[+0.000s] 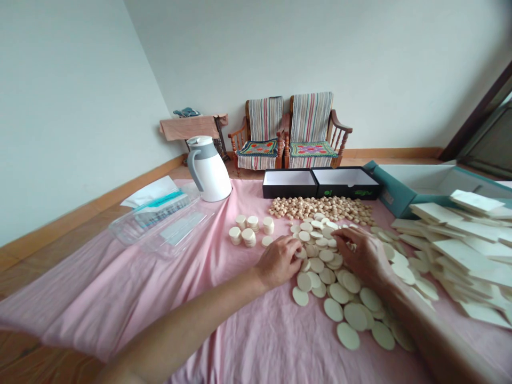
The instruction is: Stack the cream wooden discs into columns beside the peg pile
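A loose pile of pale round wooden discs (339,293) covers the middle of a pink cloth. My left hand (280,258) is at the pile's left edge, its fingers curled in and closed on a disc (302,254). Over the upper part of the pile reaches my right hand (363,252); its bent fingers are apart and touch the discs, some pale pieces showing beneath them. Left of the pile, several short stacks of discs (248,237) stand upright in a group, and one lower disc (267,241) lies close to my left hand.
Behind the discs spread small wooden beads (320,207), backed by two black boxes (290,190). At right, thin wooden boards (472,248) are heaped before a teal box (394,200). A white jug (216,176) and clear plastic packaging (172,224) occupy the left of the pink cloth (240,330).
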